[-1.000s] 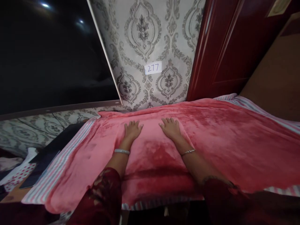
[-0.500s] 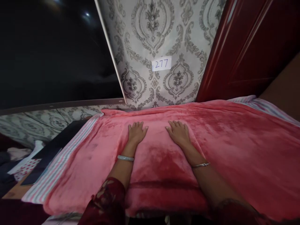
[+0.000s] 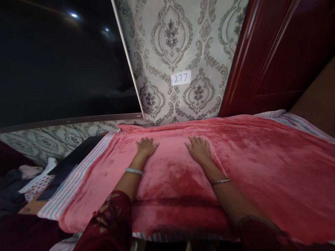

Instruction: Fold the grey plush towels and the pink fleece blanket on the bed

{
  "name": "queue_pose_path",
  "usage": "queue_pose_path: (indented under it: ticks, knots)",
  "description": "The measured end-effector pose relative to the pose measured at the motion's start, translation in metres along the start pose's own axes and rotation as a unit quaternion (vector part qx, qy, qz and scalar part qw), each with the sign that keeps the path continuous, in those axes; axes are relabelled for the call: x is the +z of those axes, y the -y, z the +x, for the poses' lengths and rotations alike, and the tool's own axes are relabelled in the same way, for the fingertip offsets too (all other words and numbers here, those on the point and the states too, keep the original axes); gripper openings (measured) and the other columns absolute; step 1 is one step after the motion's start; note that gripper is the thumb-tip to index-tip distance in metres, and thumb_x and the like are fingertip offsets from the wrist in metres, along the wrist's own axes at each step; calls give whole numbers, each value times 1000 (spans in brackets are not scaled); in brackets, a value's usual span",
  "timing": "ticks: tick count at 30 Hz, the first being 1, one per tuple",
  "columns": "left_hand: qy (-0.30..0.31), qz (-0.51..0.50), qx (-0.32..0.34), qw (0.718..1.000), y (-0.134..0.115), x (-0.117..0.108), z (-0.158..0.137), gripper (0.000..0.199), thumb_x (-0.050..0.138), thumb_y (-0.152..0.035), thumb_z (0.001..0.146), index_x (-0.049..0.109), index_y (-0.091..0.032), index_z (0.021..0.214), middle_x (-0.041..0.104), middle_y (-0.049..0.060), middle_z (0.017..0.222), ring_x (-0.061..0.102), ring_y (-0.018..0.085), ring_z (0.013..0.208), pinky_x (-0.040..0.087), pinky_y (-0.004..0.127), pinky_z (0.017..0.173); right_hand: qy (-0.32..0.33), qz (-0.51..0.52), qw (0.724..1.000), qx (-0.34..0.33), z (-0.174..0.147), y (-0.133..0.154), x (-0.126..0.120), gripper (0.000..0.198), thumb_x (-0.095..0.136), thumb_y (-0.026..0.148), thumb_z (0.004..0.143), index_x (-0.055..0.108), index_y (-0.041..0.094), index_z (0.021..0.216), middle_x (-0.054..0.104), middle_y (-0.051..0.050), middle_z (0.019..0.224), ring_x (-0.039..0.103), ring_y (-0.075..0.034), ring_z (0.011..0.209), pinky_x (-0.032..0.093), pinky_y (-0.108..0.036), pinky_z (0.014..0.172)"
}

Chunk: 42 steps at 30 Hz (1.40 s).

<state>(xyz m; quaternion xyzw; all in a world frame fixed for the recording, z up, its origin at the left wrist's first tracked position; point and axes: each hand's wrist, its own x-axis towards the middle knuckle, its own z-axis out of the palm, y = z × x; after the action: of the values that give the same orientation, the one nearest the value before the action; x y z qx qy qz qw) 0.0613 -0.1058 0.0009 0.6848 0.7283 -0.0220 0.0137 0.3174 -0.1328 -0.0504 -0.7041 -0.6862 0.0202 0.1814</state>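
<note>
A plush pink-red blanket (image 3: pixel 253 167) lies spread over a table-high surface. On its middle rests a folded pink-red cloth (image 3: pixel 172 170) of the same plush look, its right edge showing as a crease. My left hand (image 3: pixel 147 146) lies flat near the far left part of that cloth, fingers spread. My right hand (image 3: pixel 199 149) presses flat near its far right edge, fingers also apart. Neither hand grips anything. A pale bangle circles my left wrist and a thin silver one my right.
A striped cloth (image 3: pixel 75 174) shows from under the blanket at the left. Beyond stand a large dark screen (image 3: pixel 65 66), a patterned wall (image 3: pixel 172 45) with a "277" paper label (image 3: pixel 181 77), and a dark red door panel (image 3: pixel 272 55). Clothes (image 3: pixel 39 184) are piled at the lower left.
My left hand has slid a little to the left over the cloth, widening the gap between my hands. My right hand stays almost in place. The view has shifted slightly.
</note>
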Motion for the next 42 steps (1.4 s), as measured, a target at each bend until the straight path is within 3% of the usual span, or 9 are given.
queue_pose_path:
  ticks: [5, 9, 17, 24, 29, 32, 36, 39, 42]
  knots:
    - [-19, -77, -32, 996, 17, 14, 1, 71, 28, -61, 99, 37, -26, 160, 29, 9, 171, 34, 43, 149, 40, 59, 115, 1, 5, 1000, 3, 1, -1, 1, 53, 36, 44, 106, 51, 22, 153, 48, -13, 158, 34, -33, 148, 22, -55, 119]
    - [-43, -82, -32, 995, 17, 22, 0, 71, 29, -62, 98, 41, -26, 158, 33, 9, 169, 39, 43, 146, 41, 60, 113, -4, 10, 1000, -1, 2, -2, 1, 53, 36, 44, 106, 52, 22, 152, 50, -12, 156, 35, -32, 147, 23, -55, 119]
    - [-46, -99, -33, 994, 18, 15, -1, 72, 28, -62, 97, 43, -26, 157, 35, 8, 168, 41, 44, 144, 42, 60, 113, -4, 10, 1000, 2, 4, 0, -1, 52, 35, 44, 107, 51, 23, 151, 49, -11, 157, 36, -30, 147, 22, -54, 120]
    - [-46, -117, -28, 992, 18, 13, -1, 74, 26, -63, 96, 40, -25, 159, 31, 7, 170, 35, 46, 148, 37, 62, 116, 45, 12, 999, 14, 7, 1, -19, 54, 34, 46, 107, 49, 23, 153, 46, -10, 160, 34, -27, 149, 23, -50, 122]
    - [-51, -120, -17, 991, 18, 10, -4, 75, 24, -62, 97, 41, -23, 158, 33, 9, 169, 36, 47, 147, 38, 61, 115, 64, 20, 996, 64, 1, -25, -31, 54, 40, 46, 105, 46, 26, 155, 36, -10, 166, 33, -31, 151, 30, -55, 118]
    - [-54, -121, -12, 991, 18, 11, -4, 74, 25, -63, 96, 42, -24, 157, 35, 10, 167, 38, 46, 146, 40, 62, 114, 67, 86, 988, 106, -13, -52, -31, 63, 47, 42, 102, 37, 22, 161, 36, -13, 166, 45, -28, 145, 40, -44, 114]
    - [-61, -139, -19, 988, 20, 10, 3, 73, 31, -62, 96, 43, -22, 157, 34, 12, 168, 39, 46, 146, 39, 63, 115, 21, 238, 964, 114, -41, -84, -22, 70, 55, 36, 96, 37, 16, 161, 56, -15, 151, 56, -25, 136, 45, -41, 112]
    - [-60, -164, -10, 985, 29, 6, 7, 73, 38, -54, 97, 39, -14, 158, 33, 17, 168, 38, 38, 150, 37, 54, 120, 3, 378, 919, 113, -62, -100, -14, 66, 55, 37, 94, 45, 17, 156, 58, -14, 149, 59, -25, 133, 47, -43, 110]
    - [-46, -190, 10, 981, 48, 0, 4, 73, 45, -47, 95, 39, -7, 157, 41, 21, 162, 41, 32, 150, 35, 45, 123, 8, 474, 874, 108, -79, -109, -9, 68, 56, 46, 93, 47, 18, 154, 57, -14, 150, 59, -27, 133, 48, -47, 111]
